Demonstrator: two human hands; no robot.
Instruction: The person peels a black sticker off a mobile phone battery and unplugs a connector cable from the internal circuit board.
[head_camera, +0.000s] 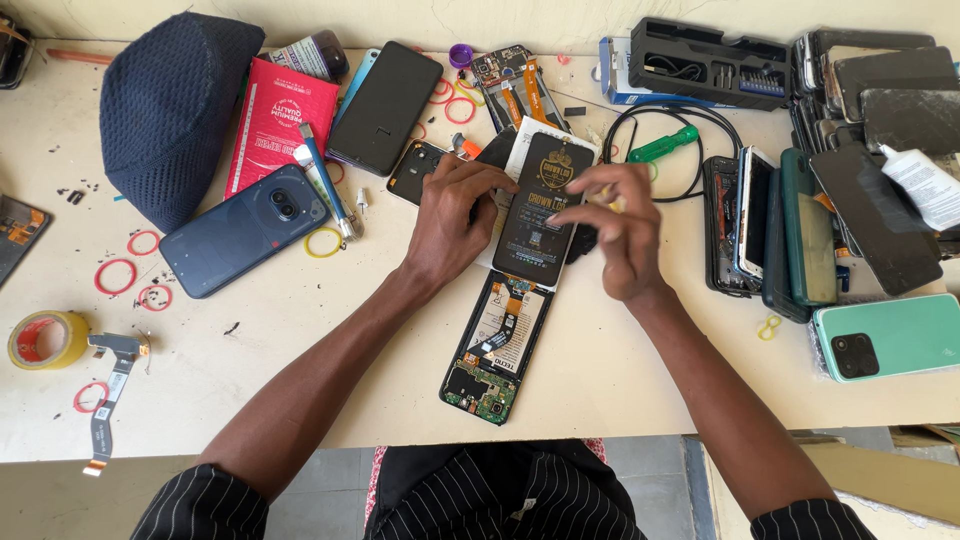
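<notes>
Worktop (300, 340): a big pale table, a bit dirty, full of phone bits. A pale wall runs along its far edge. That is all of the room that shows.
Cap (170, 110): a dark blue knit cap near the far left corner.
Phone pile (860, 150): many phones and screens stacked at the right edge. One green phone lies at the near right.
Blue phone (245, 230): lies flat, left of the middle, back side up.
Tool box (710, 65): black, at the far edge, with small bits inside.
Open phone (498, 350): at the near edge, in the middle, back off, insides showing. It looks easy to break.
Battery (542, 205): a flat black pack in the middle of the worktop, just past the open phone. I think it is light and stiff, smooth and a bit slippery. It should not be bent or poked. Best to hold it by its long side edges.
Left hand (455, 215): fingers spread, pressing on the left edge of the battery.
Right hand (620, 225): fingertips pinched together at the right edge of the battery. What they pinch, I cannot tell.
Tape (45, 340): a yellow roll at the left edge.
Rubber bands (115, 275): small red rings by the left edge.
</notes>
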